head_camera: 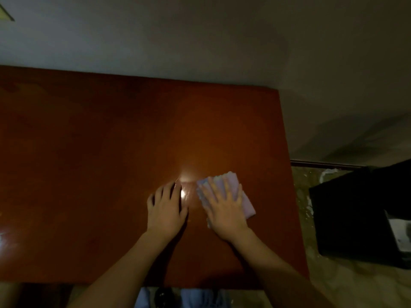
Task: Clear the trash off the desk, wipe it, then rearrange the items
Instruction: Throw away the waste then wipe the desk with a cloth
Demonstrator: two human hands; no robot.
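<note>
Dim light falls on a reddish-brown desk (93, 152) set against a pale wall (200, 36), with one bright glare spot on the polished top toward the near right part. Pressed flat under the right hand (224, 207) is a folded pale lilac cloth (245, 202), lying near the desk's right edge and closer to the near edge than the far one; the fingers are straight and spread over it. Just beside it, the left hand (166, 210) rests palm down on bare wood, fingers slightly bent and holding nothing.

No trash shows on the top, so this reads as the wiping stage. Since the cloth sits near the right edge, a stroke that way could carry it off onto the floor beside the black bin (360, 218). Flat fingers grip nothing, so the folded layers may slide or bunch under pressure. In this gloom, missed patches on the far left part would be hard to spot.
</note>
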